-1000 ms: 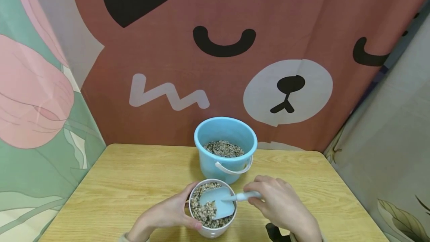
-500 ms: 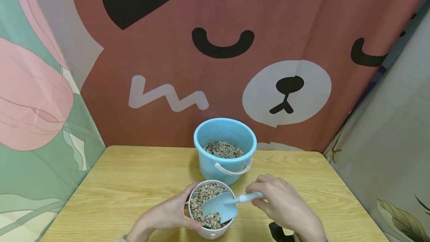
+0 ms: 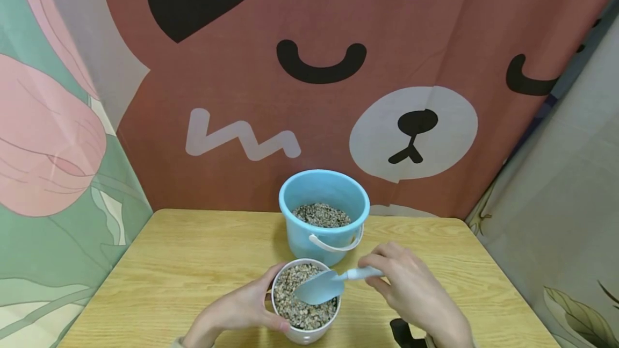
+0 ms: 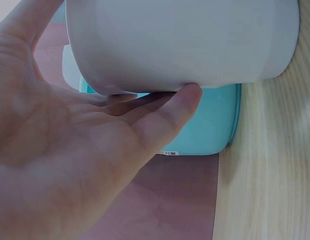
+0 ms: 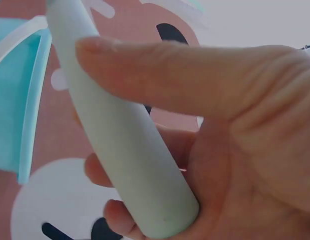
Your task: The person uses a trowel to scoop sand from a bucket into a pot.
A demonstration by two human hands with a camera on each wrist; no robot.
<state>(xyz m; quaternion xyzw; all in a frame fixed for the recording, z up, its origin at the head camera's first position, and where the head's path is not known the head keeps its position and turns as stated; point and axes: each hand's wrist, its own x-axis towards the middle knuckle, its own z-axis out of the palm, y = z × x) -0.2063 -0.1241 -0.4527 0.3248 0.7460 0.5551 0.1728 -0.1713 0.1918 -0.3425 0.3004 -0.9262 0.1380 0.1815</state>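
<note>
A light-blue plastic bucket (image 3: 300, 238) with a smooth, tapering wall and thick round rim stands on the wood-grained table (image 3: 203, 262), a white curved bail handle (image 3: 336, 249) hanging down its near side. Coarse, speckled grey-and-tan gravel (image 3: 321, 215) covers its bottom. Just in front of the bucket, on the person's side, is a white pot (image 3: 304, 338), glossy and round-mouthed, heaped nearly to its rim with the same kind of grit (image 3: 309, 316). The person's left hand (image 3: 251, 302) wraps the pot from the left, thumb on the near side, fingers curling round toward the bucket. Nearer than the bucket and to its right, the right hand (image 3: 406, 289) pinches the pale, smooth, rounded grip of a small blue trowel (image 3: 319, 287), thumb lying along it. The trowel's broad scooped blade slants over the pot's mouth; whether it touches the grit I cannot tell. Behind the bucket hangs a faintly creased fabric backdrop (image 3: 232, 85), brick-red, printed with a bear's face.
</note>
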